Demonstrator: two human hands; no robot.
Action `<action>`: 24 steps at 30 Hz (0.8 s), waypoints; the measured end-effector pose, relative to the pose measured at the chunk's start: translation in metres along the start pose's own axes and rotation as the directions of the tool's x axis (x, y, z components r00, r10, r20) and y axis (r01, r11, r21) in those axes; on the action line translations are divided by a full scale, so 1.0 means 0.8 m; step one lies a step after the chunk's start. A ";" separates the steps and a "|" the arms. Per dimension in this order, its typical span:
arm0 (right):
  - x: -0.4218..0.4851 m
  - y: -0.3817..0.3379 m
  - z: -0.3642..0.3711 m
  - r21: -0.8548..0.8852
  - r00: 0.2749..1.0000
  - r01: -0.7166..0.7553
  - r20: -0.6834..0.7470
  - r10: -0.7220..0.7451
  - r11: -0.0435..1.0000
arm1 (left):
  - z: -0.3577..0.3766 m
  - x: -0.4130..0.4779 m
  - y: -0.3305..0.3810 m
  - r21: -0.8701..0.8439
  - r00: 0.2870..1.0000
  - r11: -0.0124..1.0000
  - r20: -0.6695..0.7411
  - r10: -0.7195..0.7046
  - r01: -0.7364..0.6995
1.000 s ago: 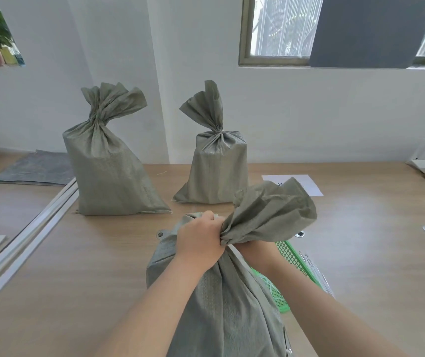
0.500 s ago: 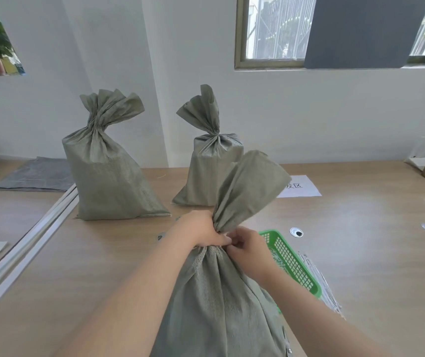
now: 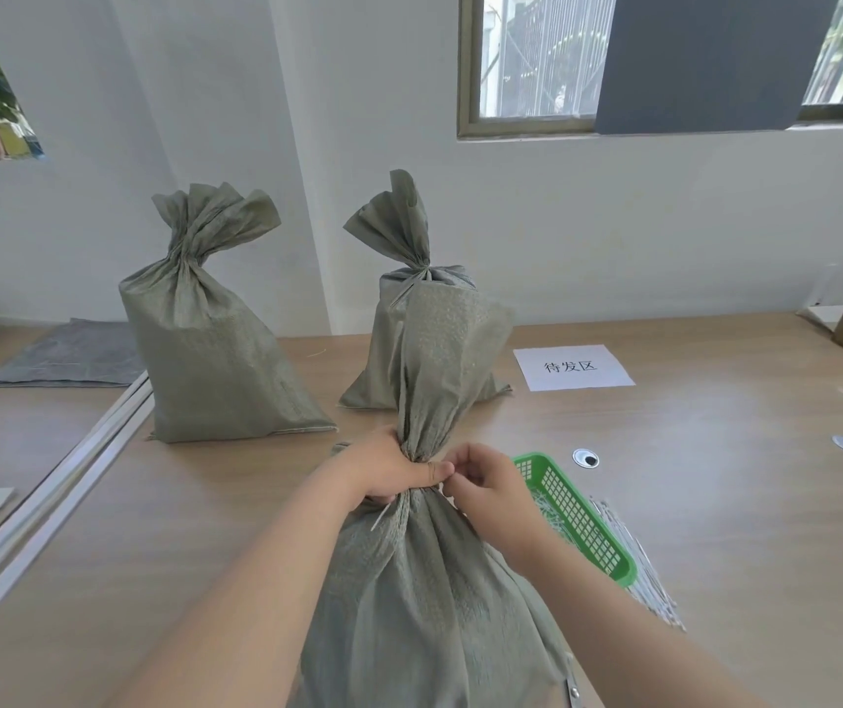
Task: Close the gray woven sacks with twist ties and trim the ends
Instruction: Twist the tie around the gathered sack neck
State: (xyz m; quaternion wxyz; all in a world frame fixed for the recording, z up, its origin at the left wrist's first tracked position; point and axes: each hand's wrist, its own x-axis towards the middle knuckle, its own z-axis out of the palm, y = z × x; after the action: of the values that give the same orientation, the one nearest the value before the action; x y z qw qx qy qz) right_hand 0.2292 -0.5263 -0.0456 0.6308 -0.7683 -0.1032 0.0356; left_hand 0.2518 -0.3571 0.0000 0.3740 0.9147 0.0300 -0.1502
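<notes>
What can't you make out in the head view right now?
1. Twist tie: head view, mostly hidden by the left hand's grip and the right hand; closure unclear.
2. Near sack's base: cut off by the bottom edge.
3. Green basket's contents: partly behind the right forearm.

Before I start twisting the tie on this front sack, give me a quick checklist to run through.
1. Neck gathered tight: ok, the left hand grips the front sack just under its flared top.
2. Tie at the neck: ok, one pale end of the twist tie pokes out below the left hand.
3. Other end held: ok, the right hand pinches it at the neck's right side.
4. Tie wrapped fully round: cannot tell, the hands hide it.
5. Spare ties in reach: ok, the green basket and loose ties lie right of the sack.
6. Cutter for trimming: cannot tell, none plainly in view.
</notes>
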 end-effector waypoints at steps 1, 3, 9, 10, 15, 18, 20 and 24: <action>-0.003 0.001 0.000 0.025 1.000 0.011 -0.005 -0.011 1.000 | 0.000 -0.002 -0.001 -0.011 1.000 1.000 0.000 0.006 -0.006; -0.007 0.003 0.000 0.057 0.999 0.041 -0.032 -0.039 0.998 | 0.003 -0.004 -0.004 -0.052 1.000 0.998 -0.006 0.019 -0.019; -0.020 0.003 0.007 0.039 0.985 0.172 0.008 -0.172 0.984 | 0.007 -0.005 -0.001 -0.101 0.999 0.995 -0.051 -0.012 0.006; -0.022 0.001 0.009 -0.003 0.979 0.202 0.028 -0.201 0.979 | 0.007 -0.005 0.001 -0.100 0.999 0.995 -0.032 -0.028 0.024; -0.019 -0.006 0.018 -0.332 0.928 0.371 0.092 -0.361 0.867 | 0.002 -0.003 0.013 -0.064 0.989 0.989 0.075 -0.131 0.136; -0.013 -0.003 0.021 -0.487 0.908 0.397 0.086 -0.409 0.778 | 0.001 -0.003 0.019 -0.063 0.981 0.983 0.097 -0.165 0.172; -0.012 -0.002 0.024 -0.553 0.893 0.401 0.058 -0.447 0.730 | 0.003 -0.002 0.022 -0.047 0.977 0.980 0.092 -0.190 0.195; -0.014 -0.005 0.031 -0.691 0.815 0.425 0.011 -0.580 0.585 | 0.005 -0.003 0.024 -0.001 0.974 0.981 0.116 -0.192 0.194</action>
State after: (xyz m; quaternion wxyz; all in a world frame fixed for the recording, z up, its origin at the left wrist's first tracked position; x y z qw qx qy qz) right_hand 0.2133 -0.5040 -0.0476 0.3051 -0.8779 -0.2537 -0.2680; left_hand 0.2515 -0.3737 0.0109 0.3645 0.8949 0.0979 -0.2384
